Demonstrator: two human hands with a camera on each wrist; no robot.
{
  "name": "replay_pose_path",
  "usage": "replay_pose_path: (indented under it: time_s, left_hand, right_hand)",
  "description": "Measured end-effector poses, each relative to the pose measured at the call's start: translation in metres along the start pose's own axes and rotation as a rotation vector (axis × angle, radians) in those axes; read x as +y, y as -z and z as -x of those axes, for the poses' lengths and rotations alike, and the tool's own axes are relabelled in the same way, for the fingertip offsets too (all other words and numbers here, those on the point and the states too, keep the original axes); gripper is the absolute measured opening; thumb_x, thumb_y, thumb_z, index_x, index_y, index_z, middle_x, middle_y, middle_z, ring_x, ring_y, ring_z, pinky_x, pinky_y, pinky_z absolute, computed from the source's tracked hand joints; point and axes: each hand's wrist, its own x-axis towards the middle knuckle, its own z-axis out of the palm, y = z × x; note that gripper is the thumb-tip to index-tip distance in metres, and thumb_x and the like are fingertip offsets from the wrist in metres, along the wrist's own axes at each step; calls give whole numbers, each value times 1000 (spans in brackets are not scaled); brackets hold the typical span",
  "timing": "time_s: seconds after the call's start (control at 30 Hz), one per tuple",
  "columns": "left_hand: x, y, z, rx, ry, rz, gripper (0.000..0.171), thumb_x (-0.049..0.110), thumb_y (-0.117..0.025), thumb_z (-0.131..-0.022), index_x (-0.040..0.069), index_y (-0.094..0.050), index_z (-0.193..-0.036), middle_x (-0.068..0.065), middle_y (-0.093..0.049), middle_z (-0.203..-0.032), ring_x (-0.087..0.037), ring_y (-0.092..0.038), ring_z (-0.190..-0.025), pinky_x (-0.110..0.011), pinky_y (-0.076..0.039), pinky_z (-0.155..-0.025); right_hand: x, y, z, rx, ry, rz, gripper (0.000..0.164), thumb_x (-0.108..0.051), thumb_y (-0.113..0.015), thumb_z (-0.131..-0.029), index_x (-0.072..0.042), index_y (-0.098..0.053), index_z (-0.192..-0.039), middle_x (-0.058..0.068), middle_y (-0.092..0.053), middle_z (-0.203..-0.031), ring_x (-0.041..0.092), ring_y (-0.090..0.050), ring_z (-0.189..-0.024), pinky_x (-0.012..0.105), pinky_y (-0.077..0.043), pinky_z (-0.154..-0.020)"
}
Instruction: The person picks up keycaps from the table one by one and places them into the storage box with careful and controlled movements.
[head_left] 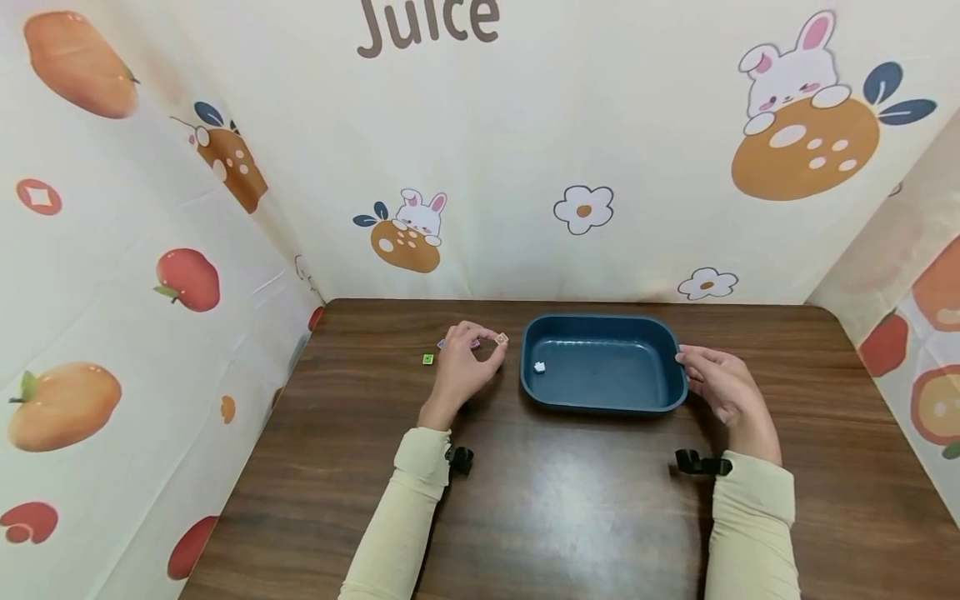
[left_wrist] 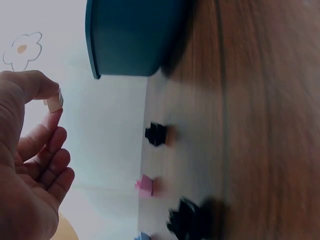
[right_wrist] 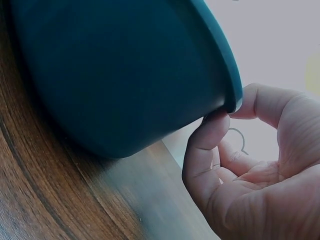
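Observation:
My left hand (head_left: 463,367) pinches a small cream-coloured block (head_left: 502,339) between thumb and fingertip. In the left wrist view this block (left_wrist: 55,101) is held above the table, with the other fingers loosely bent below it. Just right of it stands a dark blue rectangular tray (head_left: 603,403), with one small white block (head_left: 539,367) lying inside near its left end. My right hand (head_left: 723,387) grips the tray's right rim; in the right wrist view thumb and finger pinch the tray's lip (right_wrist: 235,95).
A green block (head_left: 427,359) lies left of my left hand, and others are partly hidden behind it. The left wrist view shows a pink block (left_wrist: 145,185), a dark block (left_wrist: 156,134) and more beside them on the wooden table (head_left: 570,517). A printed curtain (head_left: 510,150) rises behind the table.

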Motion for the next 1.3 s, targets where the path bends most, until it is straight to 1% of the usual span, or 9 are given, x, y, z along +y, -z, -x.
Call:
replay_pose_path:
  time_s: [0.07, 0.23, 0.43, 0.5, 0.63, 0.77, 0.97, 1.07, 1.3]
  left_hand:
    - [3, -3, -1, 5, -22, -14, 22, 30, -79, -92, 11, -80, -101, -16, -71, -111, -38, -62, -108, -47, -54, -92]
    - [12, -13, -2, 22, -90, -57, 20, 28, -81, -91, 10, -79, -100, -9, -71, -108, -29, -61, -108, -45, -53, -94]
    - [19, -30, 0, -57, -172, -96, 20, 31, -80, -94, 13, -79, -103, -3, -71, -111, -23, -59, -108, -44, -53, -94]
    - [22, -34, 1, -68, -188, -94, 20, 31, -80, -94, 13, -79, -102, -3, -70, -111, -23, -59, -108, -43, -53, -94]
    - [25, -39, 3, -70, -212, -88, 18, 28, -81, -93, 12, -79, -101, -3, -71, -109, -23, -59, -107, -41, -54, -91]
    - [26, -44, 5, -90, -226, -109, 18, 31, -79, -94, 14, -80, -101, -2, -71, -110, -23, -59, -109, -40, -55, -94]
    - [28, -51, 6, -101, -238, -131, 20, 32, -78, -96, 14, -80, -103, -2, -72, -113, -23, -59, -114, -41, -55, -98]
    - [29, -53, 5, -106, -243, -145, 22, 33, -78, -96, 13, -81, -104, -2, -72, -114, -23, -59, -115, -41, -55, -101]
    - [30, -53, 6, -97, -268, -185, 23, 35, -78, -96, 14, -81, -104, -2, -72, -113, -23, -59, -115, -41, -55, -102]
  right_hand:
    - [0, 0, -1, 4, -3, 7, 19, -17, -68, -103, -29, -78, -92, -15, -73, -92, 1, -66, -80, 18, -59, -74]
    - [1, 0, -2, 4, -3, 13, 19, -17, -68, -104, -29, -78, -93, -16, -73, -92, 1, -66, -81, 18, -59, -75]
    - [2, 2, 1, 21, -1, 28, 20, -17, -66, -104, -29, -78, -93, -17, -72, -94, 1, -66, -82, 18, -59, -75]
    - [2, 2, 1, 19, 6, 34, 20, -17, -66, -104, -29, -78, -94, -18, -72, -94, 1, -66, -83, 18, -59, -75]
    - [2, 1, -1, -3, 17, 11, 19, -15, -66, -104, -28, -77, -95, -18, -73, -95, 0, -67, -84, 18, -59, -76]
    - [2, -1, -2, -20, 30, -7, 21, -12, -65, -104, -28, -76, -96, -17, -74, -94, -2, -68, -85, 18, -58, -75]
    - [2, -2, -2, -9, 25, -2, 22, -13, -65, -104, -29, -76, -95, -17, -73, -94, -1, -67, -84, 18, -58, -75]
    - [2, -2, -1, 0, 26, 2, 23, -13, -65, -104, -30, -77, -94, -17, -73, -93, 0, -66, -83, 18, -58, -75]
    - [3, -2, 1, 9, 28, 14, 21, -15, -67, -103, -30, -77, -93, -17, -73, -94, 0, -66, -83, 18, -58, -75]
